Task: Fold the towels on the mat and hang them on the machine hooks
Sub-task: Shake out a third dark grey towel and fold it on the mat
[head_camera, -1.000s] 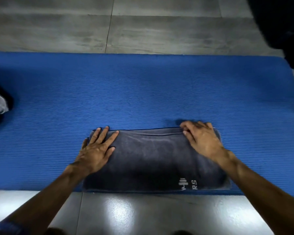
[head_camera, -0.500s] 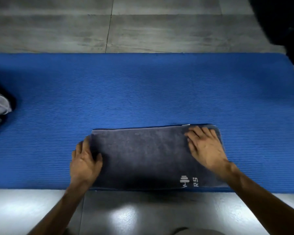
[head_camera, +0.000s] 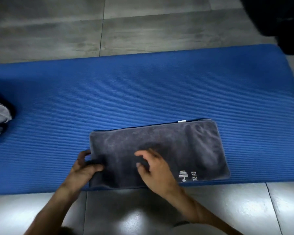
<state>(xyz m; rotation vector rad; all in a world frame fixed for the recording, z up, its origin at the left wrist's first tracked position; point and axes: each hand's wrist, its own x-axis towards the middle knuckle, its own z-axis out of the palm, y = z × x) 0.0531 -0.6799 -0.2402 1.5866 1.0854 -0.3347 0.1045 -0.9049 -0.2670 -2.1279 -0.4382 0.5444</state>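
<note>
The folded dark grey terry towel (head_camera: 156, 150) looks soft and limp; left hand (head_camera: 84, 168) pinches its left edge, right hand (head_camera: 155, 168) hovers loosely curled; lift by both short ends

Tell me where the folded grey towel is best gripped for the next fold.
Probably at its short left end, coming from the left: the grey towel lies flat on the blue mat, and the left hand already pinches that edge. The right hand hovers mid-towel.

"RS" and dumbbell logo on towel (head_camera: 159, 150)
</note>
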